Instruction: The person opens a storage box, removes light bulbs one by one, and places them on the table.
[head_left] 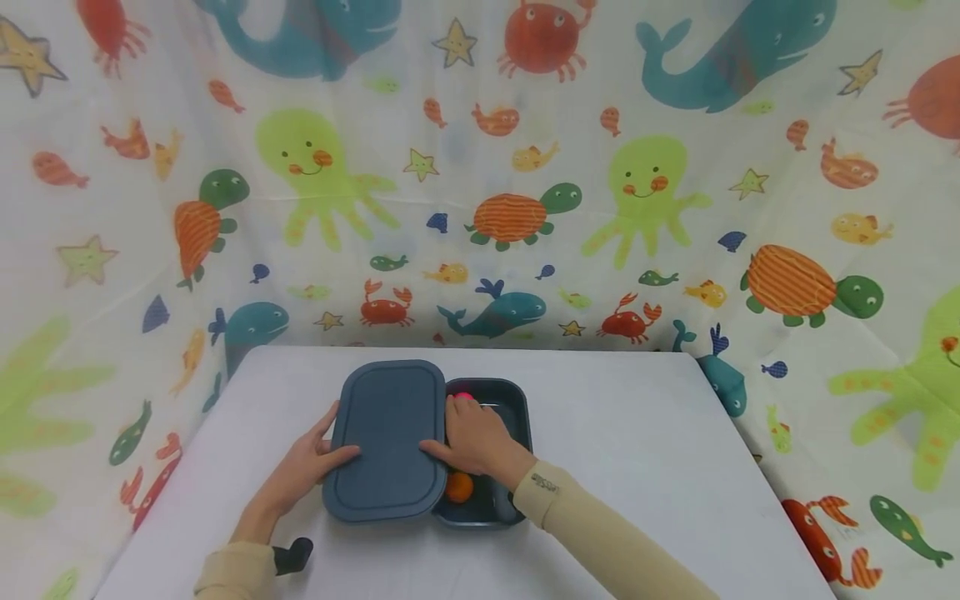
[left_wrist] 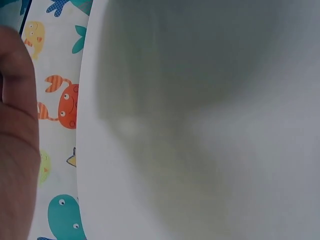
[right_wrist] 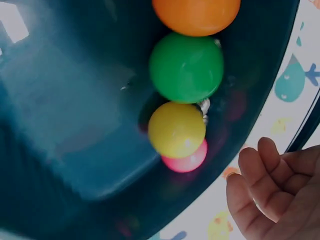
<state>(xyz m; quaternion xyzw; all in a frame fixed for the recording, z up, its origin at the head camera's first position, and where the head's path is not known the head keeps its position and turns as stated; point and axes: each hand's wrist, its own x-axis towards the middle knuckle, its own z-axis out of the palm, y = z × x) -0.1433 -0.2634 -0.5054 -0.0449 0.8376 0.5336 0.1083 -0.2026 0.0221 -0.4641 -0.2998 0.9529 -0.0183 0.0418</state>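
A dark blue rounded lid [head_left: 390, 433] is tilted over the left side of an open box [head_left: 519, 417] of the same colour. My left hand [head_left: 313, 457] grips the lid's left edge, thumb on top and fingers partly hidden underneath. At its right edge my right hand [head_left: 480, 433] holds the lid with the thumb on top, the other fingers reaching over the box. Inside, along one wall in the right wrist view, lie an orange ball [right_wrist: 197, 15], a green ball [right_wrist: 186, 67], a yellow ball [right_wrist: 177, 130] and a pink ball [right_wrist: 185, 159], in a row.
The box stands on a white table [head_left: 615, 450]. A curtain [head_left: 480, 167] printed with sea animals hangs behind the table and along both sides. A dark rounded piece [head_left: 294, 556] sticks out at the left wrist.
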